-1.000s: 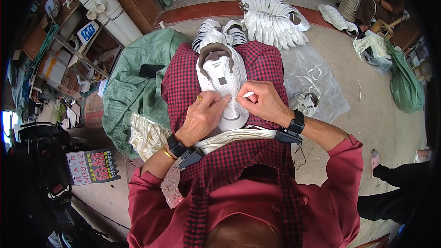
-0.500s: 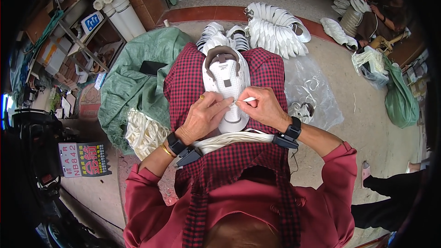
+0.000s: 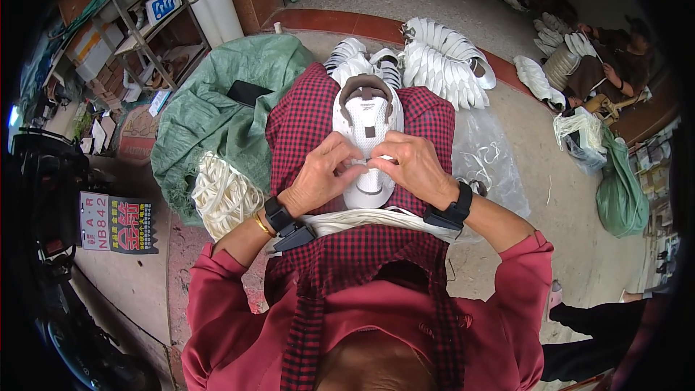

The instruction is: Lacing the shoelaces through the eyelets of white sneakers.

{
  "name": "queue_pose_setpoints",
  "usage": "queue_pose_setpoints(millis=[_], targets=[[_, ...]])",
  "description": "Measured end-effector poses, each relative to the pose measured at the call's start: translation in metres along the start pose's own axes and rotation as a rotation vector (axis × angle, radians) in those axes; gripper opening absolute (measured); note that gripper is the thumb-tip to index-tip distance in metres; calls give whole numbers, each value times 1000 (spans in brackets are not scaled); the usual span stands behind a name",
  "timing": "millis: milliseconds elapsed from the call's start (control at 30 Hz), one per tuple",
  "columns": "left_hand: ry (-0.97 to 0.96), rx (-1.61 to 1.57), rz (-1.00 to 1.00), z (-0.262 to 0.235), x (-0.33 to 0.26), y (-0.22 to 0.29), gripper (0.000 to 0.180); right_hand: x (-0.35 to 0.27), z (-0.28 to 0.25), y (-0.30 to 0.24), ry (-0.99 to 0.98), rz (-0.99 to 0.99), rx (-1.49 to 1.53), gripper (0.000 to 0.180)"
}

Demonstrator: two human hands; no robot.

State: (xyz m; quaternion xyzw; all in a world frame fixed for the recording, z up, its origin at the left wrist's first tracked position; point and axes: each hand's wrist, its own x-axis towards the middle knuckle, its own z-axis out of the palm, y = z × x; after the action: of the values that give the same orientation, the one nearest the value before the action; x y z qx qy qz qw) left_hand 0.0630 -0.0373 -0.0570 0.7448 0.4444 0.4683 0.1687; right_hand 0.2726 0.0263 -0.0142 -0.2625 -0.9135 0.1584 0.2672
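Currently we have a white shoe with a perforated tongue, brown padded collar and small dark square [image 3: 369,143] lying lengthwise on our lap, its toe toward our body, over a red-and-black checked cloth apron [image 3: 293,119]. Our left hand [image 3: 326,174] and right hand [image 3: 416,166] meet over its front, just beside each other, thumbs and forefingers drawn toward one another; the fingers hide what lies between them, so we cannot tell what either grasps. Below the toe, a bundle of long cream-white laces [image 3: 362,219] runs across our waist. To our left spreads a green woven plastic sack [image 3: 199,112] bearing a flat black phone [image 3: 247,93], with a tangled heap of cream laces [image 3: 224,192] near. Beyond our knees sits a curved row of nested white shoe pieces [image 3: 443,76].
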Motion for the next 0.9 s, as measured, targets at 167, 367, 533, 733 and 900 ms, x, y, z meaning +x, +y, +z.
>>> queue_pose_setpoints(millis=[167,367,533,733,900], targets=[[-6,5,-1,-2,-4,0,25,-5,3,-9,-32,-24,-38,13],[-26,36,57,-2,-1,7,15,-6,3,3,-43,-18,125,12],[-14,68,37,-6,-3,10,13,-3,7,7,-11,-83,203,16],[110,172,-225,-145,-30,0,6,-6,-9,5,-144,90,246,29],[541,1115,-362,-407,-162,-44,15,-12,-3,7,-58,43,204,28]])
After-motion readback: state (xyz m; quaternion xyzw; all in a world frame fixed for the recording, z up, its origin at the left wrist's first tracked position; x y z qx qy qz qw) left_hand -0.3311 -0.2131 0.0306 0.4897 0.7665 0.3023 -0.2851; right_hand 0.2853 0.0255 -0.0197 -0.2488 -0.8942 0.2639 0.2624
